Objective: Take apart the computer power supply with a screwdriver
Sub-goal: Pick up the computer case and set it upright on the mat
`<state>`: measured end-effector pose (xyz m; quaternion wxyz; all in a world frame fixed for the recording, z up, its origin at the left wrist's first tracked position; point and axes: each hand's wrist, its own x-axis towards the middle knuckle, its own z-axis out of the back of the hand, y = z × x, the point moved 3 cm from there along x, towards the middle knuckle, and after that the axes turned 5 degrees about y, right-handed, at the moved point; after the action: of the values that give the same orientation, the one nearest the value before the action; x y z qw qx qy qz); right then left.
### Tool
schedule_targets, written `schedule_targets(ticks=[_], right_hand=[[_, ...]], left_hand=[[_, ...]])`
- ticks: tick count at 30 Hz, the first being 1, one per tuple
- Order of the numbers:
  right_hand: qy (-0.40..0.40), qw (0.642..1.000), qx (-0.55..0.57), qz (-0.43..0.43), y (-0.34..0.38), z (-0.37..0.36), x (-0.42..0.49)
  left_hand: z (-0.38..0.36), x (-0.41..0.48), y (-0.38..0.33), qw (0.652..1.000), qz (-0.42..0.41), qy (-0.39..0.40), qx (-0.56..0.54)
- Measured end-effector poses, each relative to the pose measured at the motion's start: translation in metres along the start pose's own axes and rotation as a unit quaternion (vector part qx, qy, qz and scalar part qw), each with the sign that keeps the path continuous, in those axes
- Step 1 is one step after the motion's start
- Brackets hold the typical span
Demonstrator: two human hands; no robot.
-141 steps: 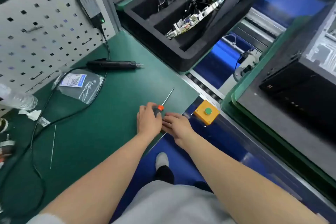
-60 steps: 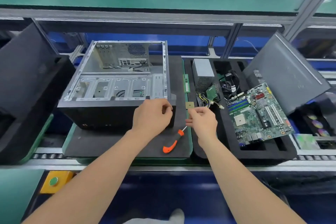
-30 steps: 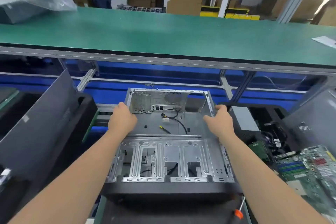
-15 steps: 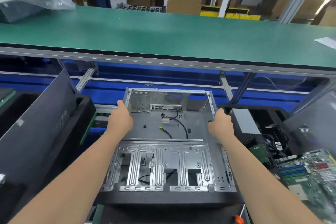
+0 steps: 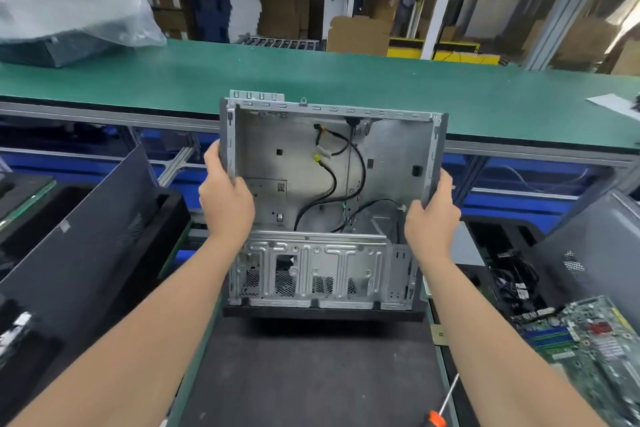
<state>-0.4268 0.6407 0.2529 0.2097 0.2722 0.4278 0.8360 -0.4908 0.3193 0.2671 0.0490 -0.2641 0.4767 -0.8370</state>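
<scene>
**Case tipped up between our hands**

The grey power supply (image 5: 467, 248) sits just right of the computer case (image 5: 329, 177), partly behind our right wrist. Our left hand (image 5: 227, 204) grips the case's left wall and our right hand (image 5: 431, 215) grips its right wall, with the open side tilted toward us. The orange-handled screwdriver (image 5: 437, 419) lies on the dark pad (image 5: 311, 374) below, and a motherboard (image 5: 581, 340) lies farther right.

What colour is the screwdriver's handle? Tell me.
Orange; the screwdriver handle shows at the bottom of the head view.

Bare forearms (image 5: 149, 340) end in a bare left grip (image 5: 227, 199) and right grip (image 5: 431, 215)
</scene>
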Motion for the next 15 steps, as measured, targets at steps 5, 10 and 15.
schedule_targets(ticks=[5,10,15], right_hand=[[-0.002,0.999,0.032,0.01,-0.007,0.004,-0.012],[0.008,0.997,0.078,-0.025,-0.021,0.002,-0.024],[0.056,0.985,0.088,-0.138,-0.057,-0.004,-0.062]], left_hand=[[0.0,-0.014,0.012,0.999,0.014,-0.028,-0.019],[0.007,-0.03,0.011,0.997,0.041,-0.048,-0.045],[0.005,-0.071,0.038,0.983,0.179,-0.028,-0.006]])
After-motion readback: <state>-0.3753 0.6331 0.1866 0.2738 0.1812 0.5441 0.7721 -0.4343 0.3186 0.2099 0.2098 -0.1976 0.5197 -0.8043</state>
